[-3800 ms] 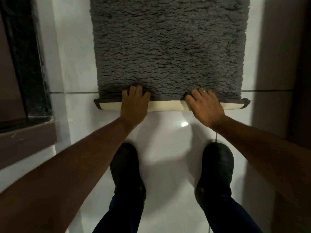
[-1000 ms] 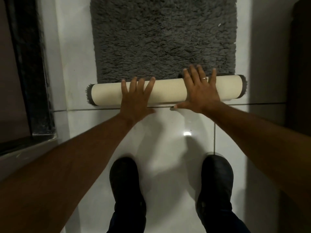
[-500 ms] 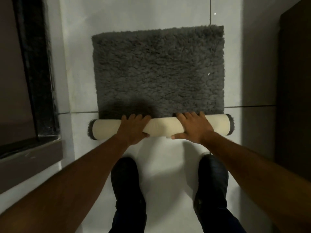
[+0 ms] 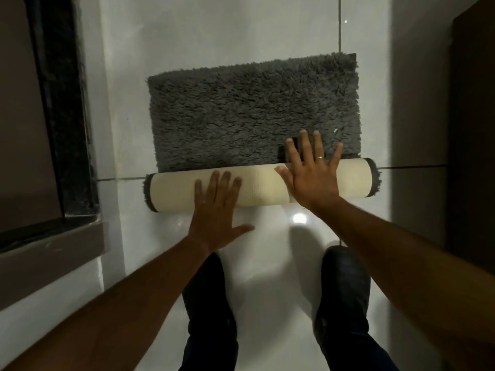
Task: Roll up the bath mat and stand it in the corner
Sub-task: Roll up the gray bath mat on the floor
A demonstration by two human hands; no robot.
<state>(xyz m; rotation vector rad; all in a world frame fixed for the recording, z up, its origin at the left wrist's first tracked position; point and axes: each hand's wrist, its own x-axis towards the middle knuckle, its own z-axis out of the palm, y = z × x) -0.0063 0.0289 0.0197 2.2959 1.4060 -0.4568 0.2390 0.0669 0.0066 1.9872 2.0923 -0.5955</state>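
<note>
The glossy white tiled floor (image 4: 203, 36) fills the middle of the frame, and on it the shaggy dark-grey bath mat (image 4: 251, 113) is laid, its unrolled part reaching toward the upper centre. Across the middle of the frame the rolled portion (image 4: 171, 192) is seen as a cream, ribbed-backed cylinder with grey pile showing at both ends. Roughly half the mat is judged still to be rolled.

The right hand (image 4: 312, 176) is laid flat on the right part of the roll, fingers spread wide and reaching over onto the pile. The left hand (image 4: 215, 210) is laid flat left of centre, fingers together and slightly fanned, thumb out over the floor, palm at the roll's near edge. Nothing is gripped by either hand.

For a tight roll, even forward pressure should be applied by both palms together, so that neither end runs ahead and the cylinder is kept square to the mat's side edges. The left end looks slightly nearer the bottom of the frame, so that side should be watched.
</note>
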